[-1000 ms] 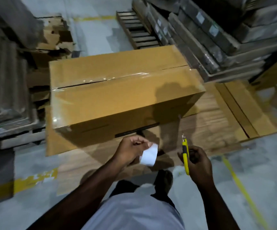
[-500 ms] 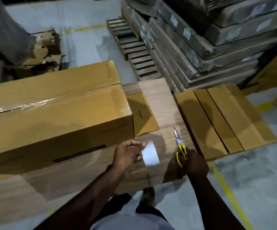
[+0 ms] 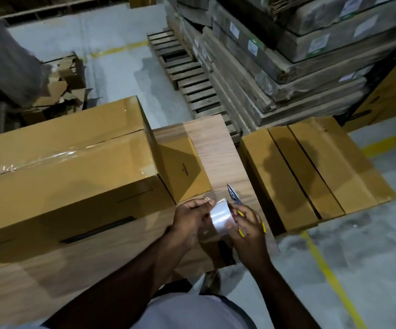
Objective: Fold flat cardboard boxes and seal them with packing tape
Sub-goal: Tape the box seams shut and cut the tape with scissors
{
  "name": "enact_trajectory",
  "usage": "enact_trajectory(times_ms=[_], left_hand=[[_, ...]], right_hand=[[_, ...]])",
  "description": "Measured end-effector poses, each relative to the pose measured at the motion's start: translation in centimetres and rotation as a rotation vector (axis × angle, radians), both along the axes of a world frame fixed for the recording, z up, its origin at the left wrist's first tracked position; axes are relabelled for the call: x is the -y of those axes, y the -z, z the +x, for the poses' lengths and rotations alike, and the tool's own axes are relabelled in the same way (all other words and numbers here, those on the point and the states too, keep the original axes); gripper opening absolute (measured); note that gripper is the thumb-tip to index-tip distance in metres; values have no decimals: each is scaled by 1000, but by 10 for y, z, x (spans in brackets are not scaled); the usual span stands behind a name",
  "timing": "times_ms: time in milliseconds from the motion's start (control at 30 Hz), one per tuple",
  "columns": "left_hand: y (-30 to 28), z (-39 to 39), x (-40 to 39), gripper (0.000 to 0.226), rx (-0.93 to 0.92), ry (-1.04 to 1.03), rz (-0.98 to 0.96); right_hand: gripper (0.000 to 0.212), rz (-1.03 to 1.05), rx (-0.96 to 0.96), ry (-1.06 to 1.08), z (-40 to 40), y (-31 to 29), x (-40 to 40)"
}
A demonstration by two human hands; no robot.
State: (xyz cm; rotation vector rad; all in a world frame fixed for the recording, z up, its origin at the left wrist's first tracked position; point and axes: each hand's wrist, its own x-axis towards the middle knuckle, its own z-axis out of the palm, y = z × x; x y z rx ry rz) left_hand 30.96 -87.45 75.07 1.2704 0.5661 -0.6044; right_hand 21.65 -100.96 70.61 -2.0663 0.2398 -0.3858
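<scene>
Tape is what you have in hand: the roll of packing tape (image 3: 221,218) sits between your two hands just above the near right corner of the tabletop (image 3: 218,148). Your left hand (image 3: 191,218) pinches its loose end with curled fingers; your right hand (image 3: 248,224) steadies the roll while also clamping the yellow-handled scissors (image 3: 234,198), blades pointing away from you. The roll looks light and stiff, but its film is thin, clingy and slick, so grip the roll by its rim and keep the free end taut or it will likely fold onto itself.

The long cardboard box (image 3: 68,172) lies to your left on the tabletop, its top seam already taped, its right end by an open flap (image 3: 182,162). It is probably light for its bulk and awkward to turn; take it by the end corners. Open tabletop lies just right of that end, though the edge drops off close by, with flattened boxes (image 3: 311,172) beyond it.
</scene>
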Motion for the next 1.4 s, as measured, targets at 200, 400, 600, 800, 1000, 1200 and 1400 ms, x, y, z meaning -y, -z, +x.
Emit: enact_trajectory(times_ms=[200,400,600,800,1000,1200,1400], left_hand=[[0,13,-6,38,-51,214,-127],[-4,32,-18,23,-9,402,-81],[-10,43,-20,17,165,540,123],[-7,42,-16,16,439,593,199],[1,46,-13,27,713,668,344],[15,56,-23,45,411,683,269],[30,56,-18,11,368,632,327]], right_hand=[[16,306,-33,-76,-10,-4,10],[14,257,-12,-122,-15,-14,7],[10,244,-11,-87,-13,-14,2],[17,256,-36,-12,-11,-14,-3],[21,257,-28,49,-5,-14,-8],[37,264,-118,30,-6,12,-11],[48,202,-199,-32,-5,24,-13]])
